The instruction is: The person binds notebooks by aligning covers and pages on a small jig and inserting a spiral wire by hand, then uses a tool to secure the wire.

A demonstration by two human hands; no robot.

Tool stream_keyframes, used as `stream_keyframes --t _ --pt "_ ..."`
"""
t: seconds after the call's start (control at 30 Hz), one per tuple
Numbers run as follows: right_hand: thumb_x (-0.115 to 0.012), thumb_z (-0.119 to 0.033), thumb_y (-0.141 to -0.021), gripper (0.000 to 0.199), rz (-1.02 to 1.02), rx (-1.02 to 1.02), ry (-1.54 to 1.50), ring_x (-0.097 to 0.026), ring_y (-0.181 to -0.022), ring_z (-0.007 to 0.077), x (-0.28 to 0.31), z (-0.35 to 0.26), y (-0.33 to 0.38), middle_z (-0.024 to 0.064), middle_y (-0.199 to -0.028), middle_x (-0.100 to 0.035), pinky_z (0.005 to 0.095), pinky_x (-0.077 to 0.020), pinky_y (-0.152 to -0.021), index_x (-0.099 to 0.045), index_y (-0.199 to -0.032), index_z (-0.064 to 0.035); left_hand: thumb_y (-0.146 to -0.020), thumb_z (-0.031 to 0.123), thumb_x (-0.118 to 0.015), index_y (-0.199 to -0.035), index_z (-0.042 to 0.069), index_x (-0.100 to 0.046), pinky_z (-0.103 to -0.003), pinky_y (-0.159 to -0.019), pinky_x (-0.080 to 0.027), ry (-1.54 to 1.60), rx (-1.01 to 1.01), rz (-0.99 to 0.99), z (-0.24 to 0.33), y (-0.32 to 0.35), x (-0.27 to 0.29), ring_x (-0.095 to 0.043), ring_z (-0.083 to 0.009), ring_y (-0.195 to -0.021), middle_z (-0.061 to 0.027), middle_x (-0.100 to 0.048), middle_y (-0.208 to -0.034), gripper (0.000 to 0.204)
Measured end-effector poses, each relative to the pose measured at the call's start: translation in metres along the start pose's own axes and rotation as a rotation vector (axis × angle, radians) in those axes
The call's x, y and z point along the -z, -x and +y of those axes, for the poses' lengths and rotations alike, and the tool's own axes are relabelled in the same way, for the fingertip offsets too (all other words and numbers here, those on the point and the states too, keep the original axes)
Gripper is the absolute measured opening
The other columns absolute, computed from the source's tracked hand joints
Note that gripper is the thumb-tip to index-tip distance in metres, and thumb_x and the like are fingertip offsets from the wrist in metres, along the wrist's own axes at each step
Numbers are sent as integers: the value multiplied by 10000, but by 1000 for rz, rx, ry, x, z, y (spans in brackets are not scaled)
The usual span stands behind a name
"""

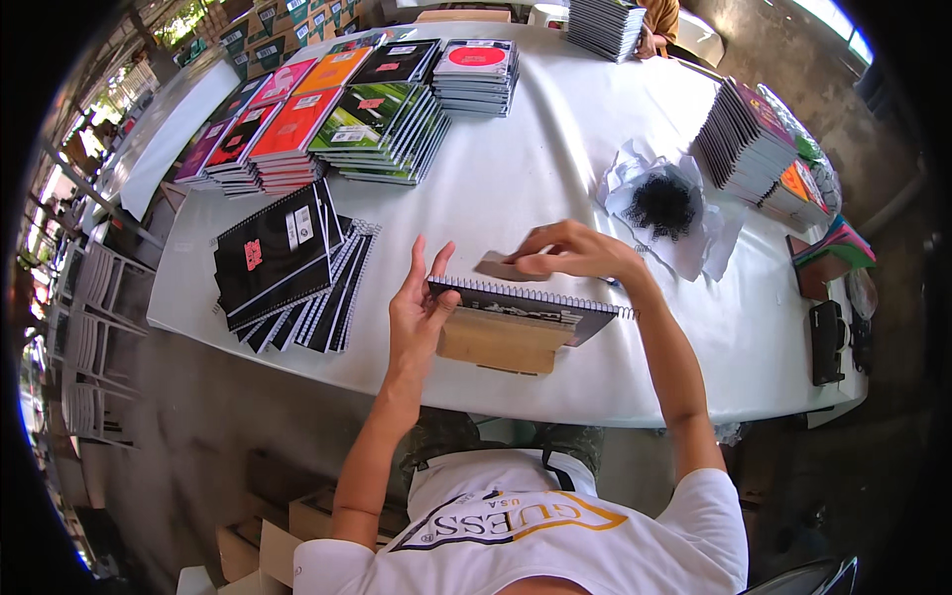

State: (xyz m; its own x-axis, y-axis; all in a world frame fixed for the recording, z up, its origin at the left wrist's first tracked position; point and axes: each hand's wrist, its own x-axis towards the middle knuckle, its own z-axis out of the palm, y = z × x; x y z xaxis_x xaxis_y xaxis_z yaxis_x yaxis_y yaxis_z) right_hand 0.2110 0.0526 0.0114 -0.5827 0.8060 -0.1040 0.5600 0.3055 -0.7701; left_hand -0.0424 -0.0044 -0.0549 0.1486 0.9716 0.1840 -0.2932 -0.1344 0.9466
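Observation:
My left hand (415, 315) grips the left end of a spiral notebook (597, 324), thumb on the near side and some fingers raised behind it. The notebook stands tilted, its wire binding along the top edge. A brown cardboard sheet (496, 343) hangs on its near side; whether it is the back cover I cannot tell. Just above the binding, my right hand (577, 250) pinches a small flat grey-brown piece (499, 266), its kind unclear. To the right, crumpled white paper (714, 240) holds a tangle of black wire coils (660, 205).
Black spiral notebooks (278, 253) lie fanned at the left. Stacks of colourful notebooks (382, 129) stand behind them, more notebooks (744, 139) at the right. A black case (825, 342) lies near the right edge of the white table (535, 178). Another person's hand (650, 42) shows at the far side.

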Motion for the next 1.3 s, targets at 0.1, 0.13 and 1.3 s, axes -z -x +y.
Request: stream_keyframes --t 0.1,0.13,1.3 --pt "-644 -476 -854 486 197 83 140 -605 -776 207 21 11 62 116 -856 -666 336 -454 -675 -722 -1034 -32 -825 420 -718 -1512 58 -210 -275 -1072 -270 48 -105 -194 -5 -14 8 -366 -225 -1373 -188 -422 -1455 928" --pt "-662 -414 -856 422 265 75 183 -605 -754 185 26 17 91 105 -858 -663 314 -453 -673 -723 -1034 -36 -829 446 -702 -1493 37 -251 -299 -1096 -242 19 -96 -233 -1 -17 9 -343 -240 -1386 -193 -421 -1453 901" --pt "-672 -234 -862 390 831 67 480 -545 -793 214 -140 -43 154 60 -920 -572 344 -434 -691 -590 -1208 -74 -895 341 -606 -1415 146 -460 -572 -1090 -239 -1464 -610 -254 11 52 -64 -357 -380 -1359 9 -471 -1443 574"
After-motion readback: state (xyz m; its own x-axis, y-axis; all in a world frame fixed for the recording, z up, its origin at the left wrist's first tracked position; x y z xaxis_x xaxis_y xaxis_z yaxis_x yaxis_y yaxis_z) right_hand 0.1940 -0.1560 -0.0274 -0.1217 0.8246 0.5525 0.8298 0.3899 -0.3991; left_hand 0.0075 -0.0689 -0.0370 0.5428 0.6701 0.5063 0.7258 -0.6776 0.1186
